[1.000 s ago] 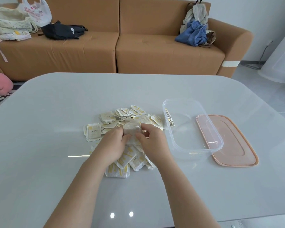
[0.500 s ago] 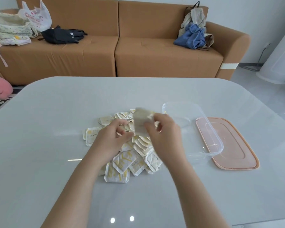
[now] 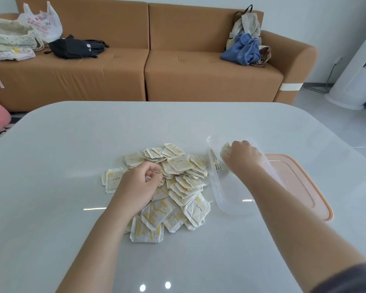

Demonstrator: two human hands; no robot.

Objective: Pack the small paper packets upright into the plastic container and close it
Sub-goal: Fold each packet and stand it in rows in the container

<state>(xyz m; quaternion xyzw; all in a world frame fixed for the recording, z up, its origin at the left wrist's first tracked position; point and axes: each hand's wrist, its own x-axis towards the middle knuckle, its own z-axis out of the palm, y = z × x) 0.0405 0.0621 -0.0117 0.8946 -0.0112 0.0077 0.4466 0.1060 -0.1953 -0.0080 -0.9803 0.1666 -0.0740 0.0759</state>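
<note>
Right hand (image 3: 240, 156) is closed on a small stack of packets (image 3: 225, 149) inside the clear container (image 3: 220, 199), setting them upright beside those already at its left wall. Left hand (image 3: 138, 182) pinches packets from the pile (image 3: 178, 187) on the worktop (image 3: 51, 187). Lid (image 3: 300, 182) lies beside the container, off.

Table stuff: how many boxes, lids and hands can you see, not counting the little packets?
Clear plastic container: 1
Pink lid: 1
Hands: 2, the left hand on the packet pile and the right hand holding packets inside the container
Total: 4
</note>
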